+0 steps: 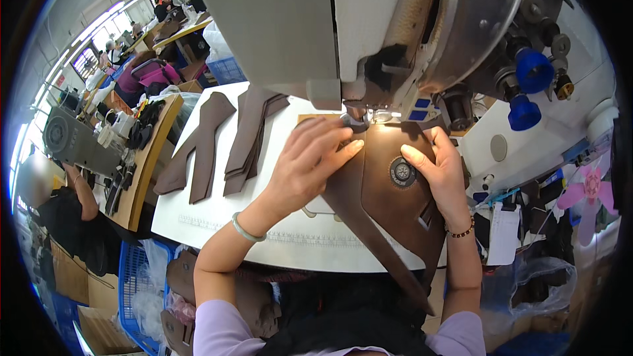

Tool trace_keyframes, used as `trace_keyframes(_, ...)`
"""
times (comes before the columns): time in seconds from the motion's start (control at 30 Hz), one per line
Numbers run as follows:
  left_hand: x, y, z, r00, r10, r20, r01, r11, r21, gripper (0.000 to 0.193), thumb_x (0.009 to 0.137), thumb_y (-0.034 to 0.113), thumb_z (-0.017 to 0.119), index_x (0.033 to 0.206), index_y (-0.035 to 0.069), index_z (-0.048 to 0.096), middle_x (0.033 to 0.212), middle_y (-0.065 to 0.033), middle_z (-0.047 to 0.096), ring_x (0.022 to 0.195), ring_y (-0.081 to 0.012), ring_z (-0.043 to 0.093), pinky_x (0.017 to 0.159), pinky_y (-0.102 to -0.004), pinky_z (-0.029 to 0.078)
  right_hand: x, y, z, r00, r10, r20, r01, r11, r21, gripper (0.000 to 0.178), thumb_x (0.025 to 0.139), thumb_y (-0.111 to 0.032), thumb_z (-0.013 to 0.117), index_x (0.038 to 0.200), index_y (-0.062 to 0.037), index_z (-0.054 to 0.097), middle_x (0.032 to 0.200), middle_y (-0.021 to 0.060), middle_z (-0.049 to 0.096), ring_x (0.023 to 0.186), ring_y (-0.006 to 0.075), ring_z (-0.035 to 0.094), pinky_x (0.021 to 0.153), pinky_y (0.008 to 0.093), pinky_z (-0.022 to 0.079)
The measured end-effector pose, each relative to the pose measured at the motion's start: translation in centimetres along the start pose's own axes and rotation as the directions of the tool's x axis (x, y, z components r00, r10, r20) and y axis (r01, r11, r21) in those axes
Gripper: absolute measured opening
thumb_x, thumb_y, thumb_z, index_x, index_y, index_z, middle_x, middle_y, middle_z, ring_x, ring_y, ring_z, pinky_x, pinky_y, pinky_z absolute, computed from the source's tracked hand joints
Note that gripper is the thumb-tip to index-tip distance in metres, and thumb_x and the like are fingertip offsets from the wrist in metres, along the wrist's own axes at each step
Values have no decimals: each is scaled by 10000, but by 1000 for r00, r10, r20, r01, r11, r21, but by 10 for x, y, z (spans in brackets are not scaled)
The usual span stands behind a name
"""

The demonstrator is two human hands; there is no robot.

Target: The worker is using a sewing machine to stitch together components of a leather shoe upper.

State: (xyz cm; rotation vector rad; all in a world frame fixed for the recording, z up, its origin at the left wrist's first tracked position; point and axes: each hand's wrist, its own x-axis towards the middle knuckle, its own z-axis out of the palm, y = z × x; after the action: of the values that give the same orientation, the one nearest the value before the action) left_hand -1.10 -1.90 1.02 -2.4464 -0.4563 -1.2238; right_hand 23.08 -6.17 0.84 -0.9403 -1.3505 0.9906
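Brown leather piece (389, 188) w/ one round badge (401, 172), left hand (308, 161) & right hand (440, 173) pressed flat on it, fingers extended, 2 hands

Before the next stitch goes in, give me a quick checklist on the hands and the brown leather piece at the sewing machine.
1. Left hand flat on the brown leather piece: ok, palm down, fingers pointing toward the needle area.
2. Right hand steadying the piece's right edge: ok, thumb beside the round emblem.
3. Fingertips clear of the needle: cannot tell, left fingertips lie very close under the machine head.
4. Piece flat on the white table: mostly ok; its long strap hangs over the front edge.
5. Spare leather cuts out of the way: ok, stacked to the left.
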Motion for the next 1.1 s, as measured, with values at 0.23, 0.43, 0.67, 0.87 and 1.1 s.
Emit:
trace_keyframes(0.23,-9,14,-22,837,-40,546,48,999,-1,753,653,67,610,1371,-27,402,1414,-189,413,1337,-362,393,1130,-529,300,-1,7,-3,1000,-18,8,19,1000,-15,214,884,-84,670,1006,10,521,948,80,636,864,71,588,752,214,491)
trace_keyframes(0.43,-19,8,-6,887,41,459,-130,978,163,748,744,161,546,1449,25,337,1475,-167,374,1399,-305,325,1160,-501,236,-9,11,2,999,-38,-13,38,998,53,209,896,-59,657,1016,-4,495,946,81,642,867,73,598,743,212,495)
trace_keyframes(0.67,-7,9,-12,955,64,290,-17,987,-161,624,756,261,620,1300,-25,509,1359,-274,469,1290,-415,446,1091,-526,346,-10,16,2,991,-117,-57,117,993,-6,218,896,-44,656,1027,1,488,947,82,653,850,72,604,729,207,493)
trace_keyframes(0.87,6,19,-20,927,8,376,57,985,-161,655,747,264,607,1321,-31,499,1367,-271,455,1299,-421,432,1096,-527,336,-8,14,-3,1000,-9,-16,10,996,90,222,886,-31,660,1046,14,514,978,85,646,878,68,587,751,208,489)
trace_keyframes(1.1,10,16,-25,913,30,407,47,983,-178,656,732,272,583,1311,-28,512,1364,-264,460,1293,-416,440,1089,-532,343,-8,13,-4,999,48,-20,-45,989,141,240,877,-50,675,1053,16,524,986,75,647,879,62,582,758,199,481)
